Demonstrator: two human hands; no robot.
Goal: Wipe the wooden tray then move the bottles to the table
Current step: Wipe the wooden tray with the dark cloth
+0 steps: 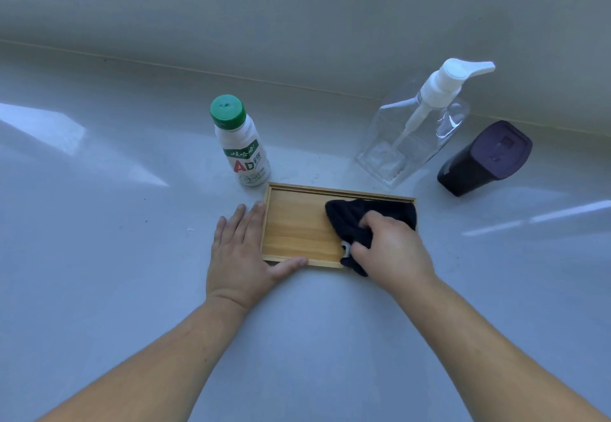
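Observation:
A shallow wooden tray (297,226) lies on the pale table (99,223) in front of me. My left hand (244,253) rests flat against the tray's left end, thumb along its near rim. My right hand (386,249) is closed on a dark cloth (357,220) pressed onto the right half of the tray. Behind the tray stand a white drink bottle with a green cap (239,144), a clear pump bottle (420,127) and a dark purple bottle (482,160), all on the table, none in the tray.
A grey wall (297,8) rises just behind the bottles, meeting the table along a seam. Bright reflections streak the tabletop at the left and right.

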